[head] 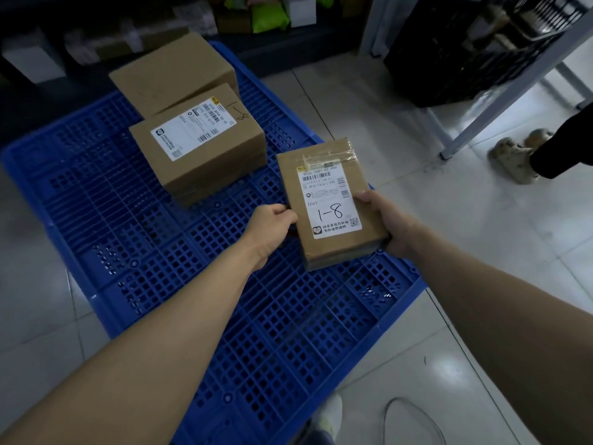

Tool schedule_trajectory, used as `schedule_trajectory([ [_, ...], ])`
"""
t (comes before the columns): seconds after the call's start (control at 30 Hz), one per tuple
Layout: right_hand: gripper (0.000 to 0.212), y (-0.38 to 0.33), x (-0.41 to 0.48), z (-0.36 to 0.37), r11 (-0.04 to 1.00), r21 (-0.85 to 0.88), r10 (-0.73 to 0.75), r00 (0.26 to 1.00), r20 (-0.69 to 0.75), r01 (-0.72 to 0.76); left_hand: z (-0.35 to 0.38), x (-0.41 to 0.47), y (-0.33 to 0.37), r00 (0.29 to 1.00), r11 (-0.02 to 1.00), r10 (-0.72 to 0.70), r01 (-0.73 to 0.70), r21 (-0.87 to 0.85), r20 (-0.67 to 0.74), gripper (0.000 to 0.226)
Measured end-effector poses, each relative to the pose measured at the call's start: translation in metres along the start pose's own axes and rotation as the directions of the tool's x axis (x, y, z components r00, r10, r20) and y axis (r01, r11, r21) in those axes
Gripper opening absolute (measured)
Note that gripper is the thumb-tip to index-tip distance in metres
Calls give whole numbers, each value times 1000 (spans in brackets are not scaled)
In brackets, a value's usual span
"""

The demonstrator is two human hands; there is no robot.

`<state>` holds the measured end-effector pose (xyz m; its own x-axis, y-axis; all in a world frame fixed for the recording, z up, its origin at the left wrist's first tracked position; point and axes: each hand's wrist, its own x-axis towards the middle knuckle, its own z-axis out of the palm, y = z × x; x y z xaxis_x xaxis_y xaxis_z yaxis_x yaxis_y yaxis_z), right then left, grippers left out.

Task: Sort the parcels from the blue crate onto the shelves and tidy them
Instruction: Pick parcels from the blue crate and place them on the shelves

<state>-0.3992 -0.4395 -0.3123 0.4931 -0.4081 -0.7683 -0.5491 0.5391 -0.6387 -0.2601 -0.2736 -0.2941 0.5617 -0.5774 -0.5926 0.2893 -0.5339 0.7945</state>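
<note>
Both my hands hold a small brown cardboard parcel (330, 203) above the blue slatted crate (224, 300). Its white label is handwritten "1-8". My left hand (272, 228) grips its left edge and my right hand (385, 223) grips its right side, thumb on top. Two bigger brown boxes rest on the crate's far part: one with a white label and "1-8" (199, 149), and a plain one (173, 72) just behind it, partly under it.
Dark shelves (128, 36) with white, green and brown parcels run along the back. A grey metal shelf frame (500, 101) with a black crate stands at right. Another person's shoes (516, 155) are on the white tiled floor. A cable (414, 419) loops by my foot.
</note>
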Motion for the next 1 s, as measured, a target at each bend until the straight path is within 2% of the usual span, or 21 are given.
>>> schedule_trajectory([
  [0.17, 30, -9, -9, 10, 997, 67, 45, 998, 38, -48, -12, 1, 9, 1000, 1000, 19, -19, 3, -3, 24],
  [0.27, 36, -21, -15, 24, 997, 77, -4, 998, 67, -2, -25, -2, 18, 1000, 1000, 26, -26, 8, 5, 25],
  [0.37, 45, -36, -22, 37, 992, 94, -89, 995, 40, 85, -44, -2, 35, 994, 993, 112, -112, 40, 6, 18],
  [0.4, 53, -41, -25, 41, 989, 98, -112, 993, 19, 110, -53, 0, 42, 988, 985, 156, -153, 78, -22, 23],
  [0.5, 96, -57, -32, 52, 985, 99, -137, 988, -64, 143, -85, 9, 60, 948, 938, 290, -255, 237, -129, 29],
  [0.53, 101, -61, -34, 56, 983, 100, -143, 986, -87, 152, -97, 14, 63, 933, 918, 322, -267, 295, -159, 29],
  [0.57, 95, -65, -35, 61, 981, 100, -153, 982, -107, 164, -110, 19, 65, 919, 896, 349, -270, 351, -183, 29],
  [0.67, 56, -72, -35, 77, 976, 119, -159, 968, -194, 184, -147, 37, 71, 897, 801, 389, -217, 557, -210, 36],
  [0.73, 56, -75, -32, 87, 972, 137, -156, 962, -222, 190, -167, 45, 76, 897, 723, 380, -136, 677, -225, 48],
  [0.83, 97, -80, -26, 102, 976, 137, -138, 966, -220, 170, -192, 60, 79, 929, 636, 306, -38, 771, -207, 69],
  [0.9, 105, -84, -21, 109, 972, 146, -146, 959, -243, 185, -207, 73, 78, 955, 634, 229, 1, 773, -189, 81],
  [1.0, 104, -88, -13, 119, 962, 189, -142, 951, -274, 198, -223, 86, 75, 981, 657, 120, 38, 753, -155, 91],
])
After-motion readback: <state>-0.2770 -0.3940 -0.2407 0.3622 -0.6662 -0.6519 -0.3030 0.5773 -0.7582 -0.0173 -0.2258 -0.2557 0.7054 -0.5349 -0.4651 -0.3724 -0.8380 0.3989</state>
